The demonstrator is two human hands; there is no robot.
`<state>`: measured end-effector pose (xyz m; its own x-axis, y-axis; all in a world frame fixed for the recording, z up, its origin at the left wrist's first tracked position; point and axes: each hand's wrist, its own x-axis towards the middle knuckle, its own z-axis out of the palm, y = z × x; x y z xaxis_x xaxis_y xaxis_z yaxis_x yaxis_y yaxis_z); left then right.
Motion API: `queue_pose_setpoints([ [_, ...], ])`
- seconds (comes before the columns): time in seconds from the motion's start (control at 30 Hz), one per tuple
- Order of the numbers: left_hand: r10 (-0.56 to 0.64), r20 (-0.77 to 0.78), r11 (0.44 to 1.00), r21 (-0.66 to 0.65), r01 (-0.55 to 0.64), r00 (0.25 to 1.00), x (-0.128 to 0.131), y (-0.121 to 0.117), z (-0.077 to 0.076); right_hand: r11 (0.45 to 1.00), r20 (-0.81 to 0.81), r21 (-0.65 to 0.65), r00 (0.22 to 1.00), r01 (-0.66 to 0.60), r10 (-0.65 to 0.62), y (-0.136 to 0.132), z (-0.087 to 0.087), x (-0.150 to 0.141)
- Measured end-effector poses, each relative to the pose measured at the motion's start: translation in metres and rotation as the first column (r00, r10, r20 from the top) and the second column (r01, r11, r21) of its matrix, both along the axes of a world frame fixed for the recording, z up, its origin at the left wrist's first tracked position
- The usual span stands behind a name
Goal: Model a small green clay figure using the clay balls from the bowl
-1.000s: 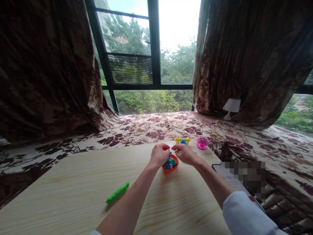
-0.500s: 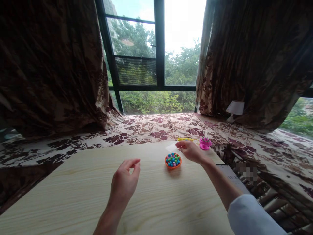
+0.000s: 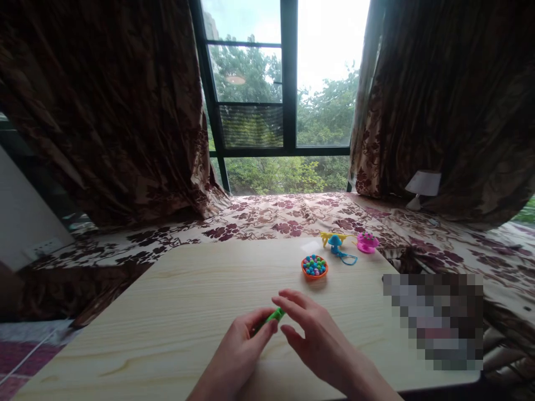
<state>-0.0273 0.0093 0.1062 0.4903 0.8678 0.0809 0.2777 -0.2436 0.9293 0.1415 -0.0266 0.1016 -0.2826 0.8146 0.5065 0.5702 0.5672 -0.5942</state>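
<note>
A green clay stick (image 3: 273, 316) lies on the pale wooden table (image 3: 188, 289), near its front edge. My left hand (image 3: 240, 348) curls around the stick's near end, thumb and fingers closed on it. My right hand (image 3: 317, 334) hovers just right of the stick with fingers spread and slightly bent, its fingertips by the stick's far end. Farther back sits a small orange bowl (image 3: 314, 267) filled with several coloured balls.
A yellow and blue toy (image 3: 334, 240) with a blue loop and a pink toy (image 3: 366, 242) sit at the table's far right corner. A flowered cloth (image 3: 267, 214) covers the ledge behind. A white lamp (image 3: 422, 186) stands at the right. Curtains frame the window.
Both hands left the orange bowl and came back to the near side of the table. My left hand closed on the green stick; my right hand joined it. The view swung left.
</note>
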Motion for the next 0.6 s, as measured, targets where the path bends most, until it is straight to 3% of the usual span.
queue_pose_setpoints([
  [0.1, -0.069, 0.133, 0.988, -0.126, 0.086, 0.989, 0.005, -0.012, 0.004, 0.998, 0.030, -0.045, 0.998, -0.047, 0.048, -0.007, 0.007, 0.001],
  [0.33, 0.050, 0.186, 0.962, -0.273, 0.003, 0.981, 0.010, -0.005, -0.012, 0.998, -0.025, -0.063, 1.000, 0.017, -0.018, -0.009, 0.002, 0.006],
  [0.47, 0.123, 0.154, 0.970, -0.226, -0.086, 0.980, 0.017, -0.007, -0.012, 0.993, -0.208, -0.104, 0.975, 0.053, -0.074, -0.007, -0.010, 0.002],
  [0.6, 0.181, 0.111, 0.965, -0.210, -0.155, 0.977, 0.023, -0.011, -0.017, 0.937, -0.456, -0.347, 0.878, -0.024, -0.146, -0.003, -0.022, -0.007],
])
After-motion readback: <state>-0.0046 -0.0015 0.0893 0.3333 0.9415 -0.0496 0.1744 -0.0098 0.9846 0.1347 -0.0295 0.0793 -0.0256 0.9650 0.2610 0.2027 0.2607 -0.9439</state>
